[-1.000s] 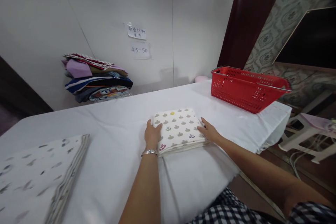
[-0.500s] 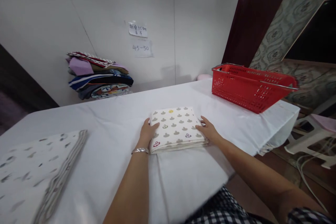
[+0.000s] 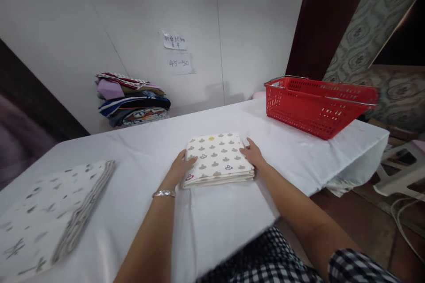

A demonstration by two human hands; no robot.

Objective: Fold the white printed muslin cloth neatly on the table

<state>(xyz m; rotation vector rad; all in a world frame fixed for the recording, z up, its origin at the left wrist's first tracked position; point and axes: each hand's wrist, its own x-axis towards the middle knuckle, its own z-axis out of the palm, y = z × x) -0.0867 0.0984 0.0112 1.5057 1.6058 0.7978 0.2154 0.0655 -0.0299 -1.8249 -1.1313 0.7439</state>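
Note:
A folded white cloth (image 3: 214,159) with grey mushroom-like prints and a few coloured ones lies flat on the white-covered table, its layered edge facing me. My left hand (image 3: 181,169) grips its left side, thumb on top and the other fingers partly hidden at the edge. On the opposite side, my right hand (image 3: 254,154) has its thumb on the cloth's upper face, with a finger reaching past the far right corner. A larger folded white cloth (image 3: 49,208) with grey leaf-like prints rests to the left, apart from both hands.
A red plastic basket (image 3: 299,112) with metal handles stands at the table's back right. Folded fabrics (image 3: 134,99) are piled near the wall at the back left. The white tablecloth (image 3: 139,154) hangs over the right edge, near a white stool (image 3: 398,170).
The view has shifted slightly. The mushroom-print cloth and both hands have come a little to the left, and the hands keep the same hold on its sides.

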